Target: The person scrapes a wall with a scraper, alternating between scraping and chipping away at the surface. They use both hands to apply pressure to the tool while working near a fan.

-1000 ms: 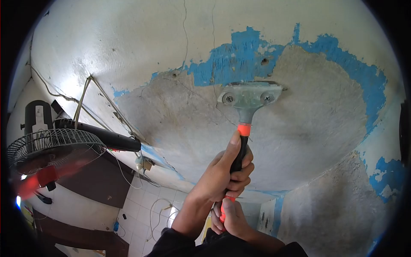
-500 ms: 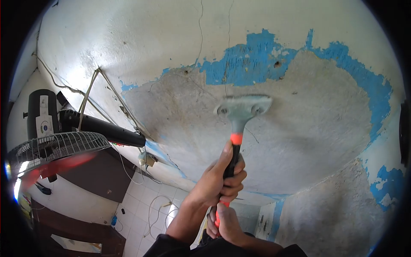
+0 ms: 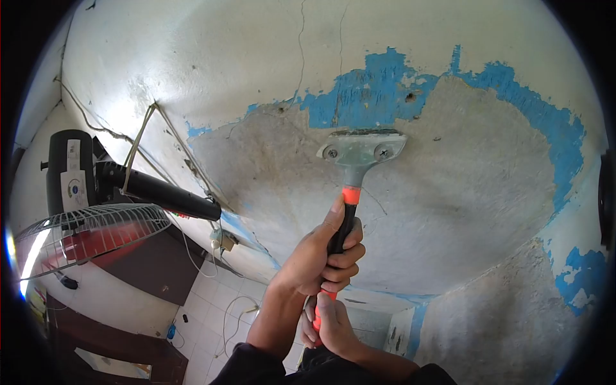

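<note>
A long-handled scraper (image 3: 361,154) with a grey head, two screws and a black-and-orange handle points up at the wall. My left hand (image 3: 328,253) is wrapped round the black part of the handle, its thumb lying along it below the orange collar. Lower down, my right hand (image 3: 333,326) grips the orange end of the handle. The blade edge is over bare grey plaster (image 3: 269,154), just under the lower border of a blue paint patch (image 3: 369,96). Cream paint (image 3: 212,51) surrounds the blue and cracks run up through it.
On the left a fan (image 3: 96,234) with a wire cage and black housing stands close to the wall. Loose cables (image 3: 141,141) hang along the wall near a socket (image 3: 223,240). White floor tiles (image 3: 212,301) and a brown piece of furniture (image 3: 115,340) lie below.
The scraper and both hands have moved slightly up and to the left, bringing the blade nearer the blue patch. Both hands keep their grip. The whole view has shifted a little.
</note>
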The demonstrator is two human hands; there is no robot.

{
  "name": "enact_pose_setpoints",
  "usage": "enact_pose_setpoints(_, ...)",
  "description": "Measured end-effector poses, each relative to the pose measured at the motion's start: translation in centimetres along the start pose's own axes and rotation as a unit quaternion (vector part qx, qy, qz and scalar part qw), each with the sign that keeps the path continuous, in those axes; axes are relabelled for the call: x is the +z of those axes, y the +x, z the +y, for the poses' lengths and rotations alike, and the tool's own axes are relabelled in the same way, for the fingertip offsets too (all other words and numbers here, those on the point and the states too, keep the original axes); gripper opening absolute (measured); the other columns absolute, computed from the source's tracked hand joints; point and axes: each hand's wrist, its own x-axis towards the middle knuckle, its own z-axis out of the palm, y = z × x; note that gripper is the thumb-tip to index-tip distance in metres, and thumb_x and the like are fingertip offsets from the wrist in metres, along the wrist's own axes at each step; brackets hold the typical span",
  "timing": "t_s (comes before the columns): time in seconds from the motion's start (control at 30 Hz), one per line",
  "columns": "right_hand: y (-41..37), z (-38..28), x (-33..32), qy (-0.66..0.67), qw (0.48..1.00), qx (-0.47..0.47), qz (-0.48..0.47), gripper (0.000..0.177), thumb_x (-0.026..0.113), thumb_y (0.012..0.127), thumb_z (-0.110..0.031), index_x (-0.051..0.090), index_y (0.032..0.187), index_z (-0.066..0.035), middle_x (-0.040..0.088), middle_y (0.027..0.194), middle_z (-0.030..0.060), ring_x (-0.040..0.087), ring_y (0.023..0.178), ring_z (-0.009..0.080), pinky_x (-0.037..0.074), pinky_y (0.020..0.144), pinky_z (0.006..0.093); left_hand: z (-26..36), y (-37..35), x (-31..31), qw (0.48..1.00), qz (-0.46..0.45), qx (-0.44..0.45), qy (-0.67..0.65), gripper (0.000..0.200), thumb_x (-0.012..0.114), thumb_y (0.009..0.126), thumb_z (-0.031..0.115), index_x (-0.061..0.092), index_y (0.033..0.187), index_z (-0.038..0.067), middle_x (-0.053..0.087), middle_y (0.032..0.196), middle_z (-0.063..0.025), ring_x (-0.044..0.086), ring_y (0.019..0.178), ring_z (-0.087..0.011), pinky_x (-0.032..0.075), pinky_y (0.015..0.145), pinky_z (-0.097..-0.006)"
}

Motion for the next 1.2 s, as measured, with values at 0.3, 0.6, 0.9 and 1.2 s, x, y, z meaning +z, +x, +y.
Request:
enact_pose_setpoints(0.3, 0.6, 1.3, 0.4, 0.037, 0.999, -0.012, -0.005, 0.046, 0.034, 0.102, -0.047, 0.041, 0.079, -0.007, 0.04, 0.05, 0.0044, 0.042, 0.039, 0.016, 0.035, 0.039, 0.0283, 0.3, -0.7, -0.2, 0.999, 0.028, -0.001, 0.016, 0.056, 0.027, 0.096, 0.066, 0.034, 0.075, 0.015, 0.022, 0.053, 0.0085, 0.015, 0.04, -0.002, 0.015, 0.031, -0.0197)
enact_pose_setpoints(0.6, 1.7, 1.9, 1.0, 0.004, 1.0, -0.019, 0.007, 0.059, 0.029, 0.098, -0.06, 0.04, 0.076, -0.007, 0.039, 0.047, 0.0054, 0.041, 0.036, 0.0186, 0.034, 0.038, 0.0295, 0.7, -1.1, -0.6, 0.997, 0.062, -0.009, 0.042, 0.059, 0.025, 0.095, 0.068, 0.034, 0.072, 0.015, 0.022, 0.052, 0.0091, 0.016, 0.039, -0.0011, 0.015, 0.03, -0.0185)
enact_pose_setpoints(0.9, 2.2, 2.3, 1.1, -0.009, 0.999, -0.033, 0.002, 0.064, 0.026, 0.095, -0.067, 0.038, 0.076, -0.007, 0.038, 0.046, 0.0064, 0.041, 0.035, 0.0201, 0.037, 0.037, 0.031, 1.1, -1.4, -0.8, 0.996, 0.065, -0.02, 0.063, 0.059, 0.026, 0.094, 0.07, 0.034, 0.072, 0.015, 0.022, 0.053, 0.0091, 0.015, 0.04, -0.0015, 0.015, 0.031, -0.0187)
enact_pose_setpoints(1.2, 1.7, 3.1, 1.0, 0.005, 0.999, -0.044, -0.01, 0.064, 0.026, 0.095, -0.067, 0.038, 0.074, -0.007, 0.036, 0.045, 0.0061, 0.038, 0.032, 0.0191, 0.037, 0.035, 0.0321, 0.6, -1.5, -0.5, 0.994, 0.077, -0.025, 0.068, 0.06, 0.026, 0.093, 0.07, 0.034, 0.072, 0.015, 0.022, 0.053, 0.0092, 0.016, 0.041, -0.0017, 0.015, 0.032, -0.0196)
